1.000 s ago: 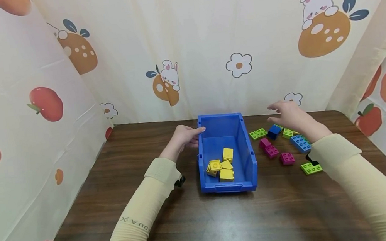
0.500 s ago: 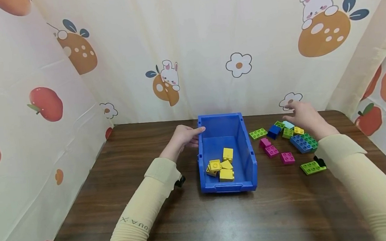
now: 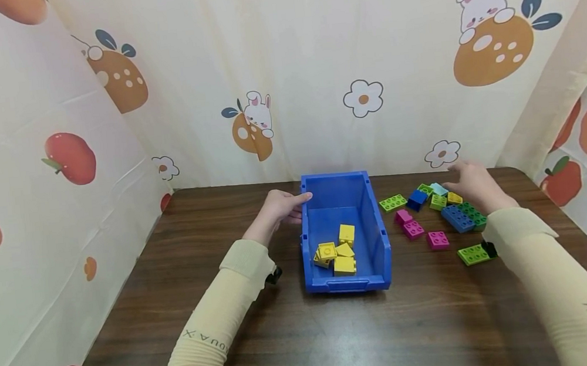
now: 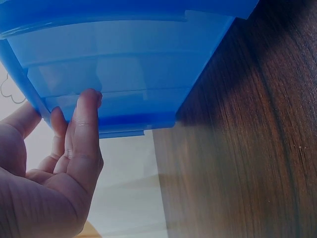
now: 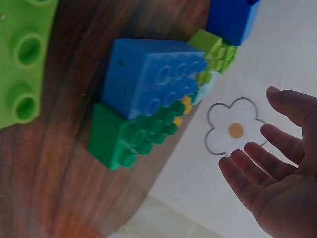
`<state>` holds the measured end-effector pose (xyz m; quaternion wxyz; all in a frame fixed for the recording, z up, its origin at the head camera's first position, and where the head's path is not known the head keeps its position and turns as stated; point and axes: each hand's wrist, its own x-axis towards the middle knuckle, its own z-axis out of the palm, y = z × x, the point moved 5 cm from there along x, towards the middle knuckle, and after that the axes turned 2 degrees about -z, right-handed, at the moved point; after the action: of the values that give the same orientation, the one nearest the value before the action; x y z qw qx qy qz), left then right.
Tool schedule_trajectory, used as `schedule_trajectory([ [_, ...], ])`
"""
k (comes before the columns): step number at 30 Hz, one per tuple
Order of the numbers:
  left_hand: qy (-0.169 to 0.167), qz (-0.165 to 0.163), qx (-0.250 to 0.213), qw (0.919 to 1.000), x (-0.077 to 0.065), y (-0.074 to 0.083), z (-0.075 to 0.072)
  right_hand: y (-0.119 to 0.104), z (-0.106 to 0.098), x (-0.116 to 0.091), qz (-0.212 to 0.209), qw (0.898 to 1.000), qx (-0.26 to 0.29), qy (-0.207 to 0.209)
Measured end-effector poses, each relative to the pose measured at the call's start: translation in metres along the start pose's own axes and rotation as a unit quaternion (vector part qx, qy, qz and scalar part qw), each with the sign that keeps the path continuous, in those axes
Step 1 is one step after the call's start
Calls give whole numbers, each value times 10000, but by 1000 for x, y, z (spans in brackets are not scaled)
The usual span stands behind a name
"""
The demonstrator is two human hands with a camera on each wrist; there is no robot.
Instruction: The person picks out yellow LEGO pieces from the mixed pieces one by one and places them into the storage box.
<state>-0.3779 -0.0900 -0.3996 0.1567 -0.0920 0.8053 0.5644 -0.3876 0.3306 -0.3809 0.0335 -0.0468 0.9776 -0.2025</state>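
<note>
A blue storage bin [image 3: 353, 284] stands mid-table with several yellow bricks [image 3: 344, 266] inside. My left hand [image 3: 279, 207] grips its left wall, the thumb over the rim and the fingers against the outside, as the left wrist view also shows. Over the far right of the table hovers my right hand [image 3: 476, 184], fingers loosely spread and holding nothing. Nearest to it lie a small yellow brick [image 3: 454, 198], a light-blue piece [image 3: 438, 189], a blue brick [image 5: 133, 74] and a green brick [image 5: 111, 136].
Around them lie magenta bricks [image 3: 438, 240], lime bricks [image 3: 393, 203] and a dark blue brick [image 3: 416, 199]. Another lime brick [image 3: 473, 255] sits by the right wrist. A printed curtain [image 3: 310, 134] hangs along the table's back edge.
My right hand has moved right and then lower, uncovering the light-blue, yellow and green pieces. The left hand and the bin have kept their places.
</note>
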Motion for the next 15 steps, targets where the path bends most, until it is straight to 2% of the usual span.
schedule_trajectory([
  [5,-18,-16,-2,10000,0,-1,0,12,7,0,140,9998,-59,-109],
  [11,3,3,-27,10000,0,0,0,22,14,3,112,9990,-417,-122],
  [15,-2,-22,-47,10000,0,0,0,25,19,3,213,9984,-436,-293],
])
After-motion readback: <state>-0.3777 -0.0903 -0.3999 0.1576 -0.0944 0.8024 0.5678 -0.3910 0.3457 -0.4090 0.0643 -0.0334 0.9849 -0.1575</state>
